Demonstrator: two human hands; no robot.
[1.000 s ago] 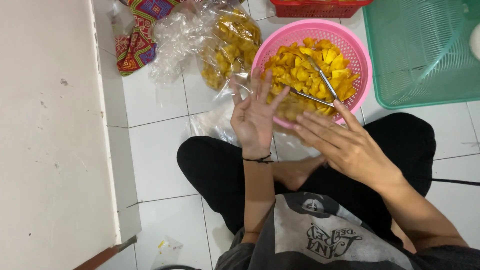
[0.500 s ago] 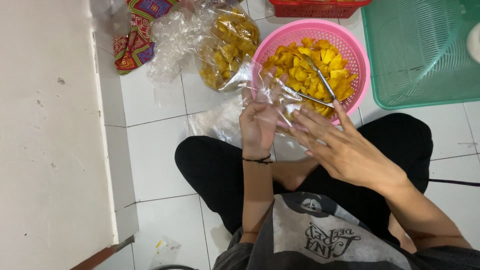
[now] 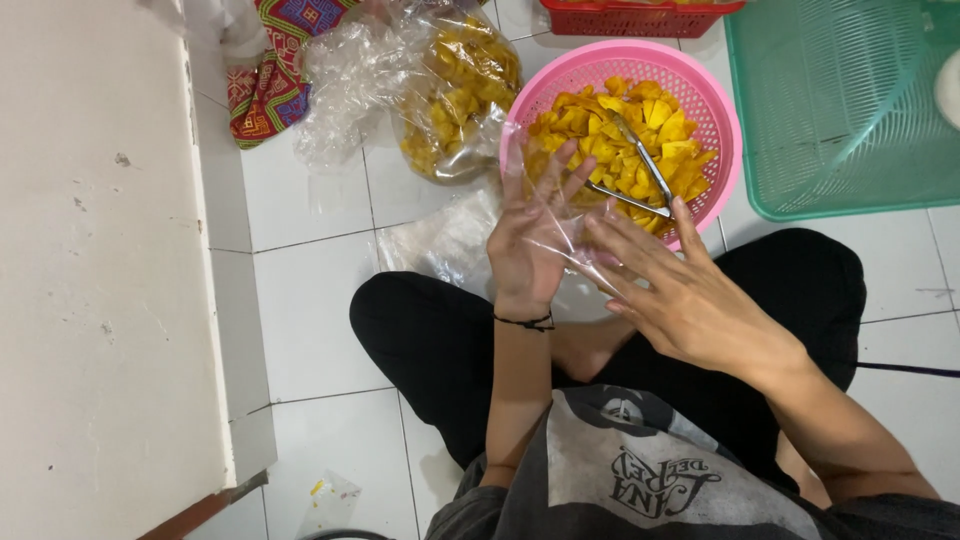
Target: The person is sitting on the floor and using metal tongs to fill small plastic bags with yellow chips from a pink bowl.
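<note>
Your left hand's fingers [image 3: 560, 175] were spread wide and flat against a clear plastic bag [image 3: 555, 215], and your right hand's fingers [image 3: 625, 235] lay straight, pressed on its other face; neither hand gripped it, the two palms just sandwiched the film. Left hand [image 3: 530, 240] stood upright, right hand [image 3: 680, 290] came in flat from the side. The bag sat between your palms, over your lap, just in front of the pink basket [image 3: 715, 110]. It looked empty, very light, limp, thin and slippery, its walls likely to cling together, so the mouth edge would be the place to pinch, one layer per hand. Metal tongs [image 3: 640, 175] lay on the yellow chips [image 3: 640, 125] in the basket. A filled bag of chips [image 3: 460, 95] sat on the floor tiles [image 3: 310, 300] to the left, a green basket [image 3: 840, 100] to the right. Compared with half a second earlier, your left fingers had fanned out from a curled pose and the bag sat flatter between the hands.
</note>
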